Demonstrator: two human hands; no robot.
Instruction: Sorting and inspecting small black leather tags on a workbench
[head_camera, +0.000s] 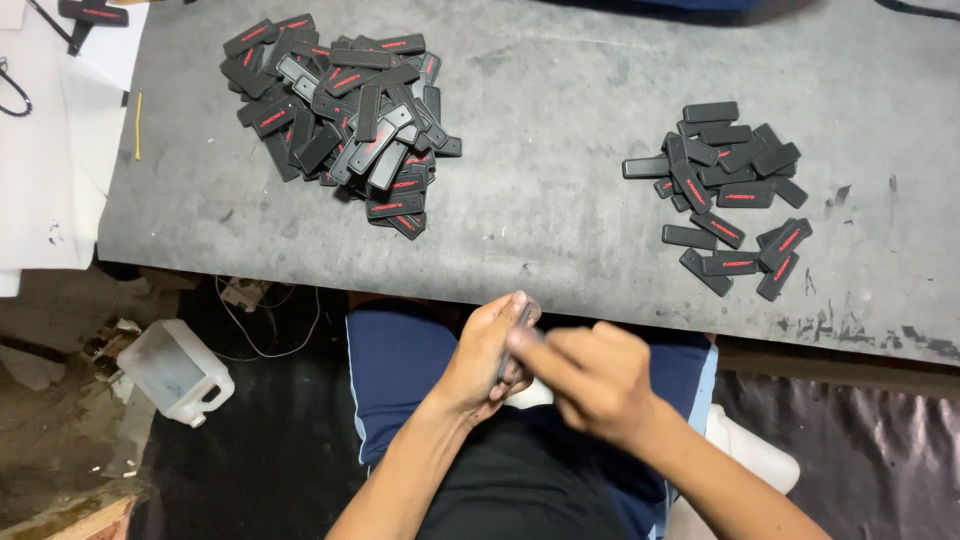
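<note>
Left grip (487, 350) below table edge (420, 290)

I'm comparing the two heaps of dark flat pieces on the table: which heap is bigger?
The heap at the table's upper left is bigger: its pieces are stacked thick, while the heap on the right is smaller and lies mostly flat and spread out.

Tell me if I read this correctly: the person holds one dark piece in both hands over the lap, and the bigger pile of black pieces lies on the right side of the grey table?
Not quite. In the head view the bigger pile lies on the left side of the grey table; the smaller pile is on the right. The rest holds: left hand and right hand hold one dark piece over the lap.
</note>
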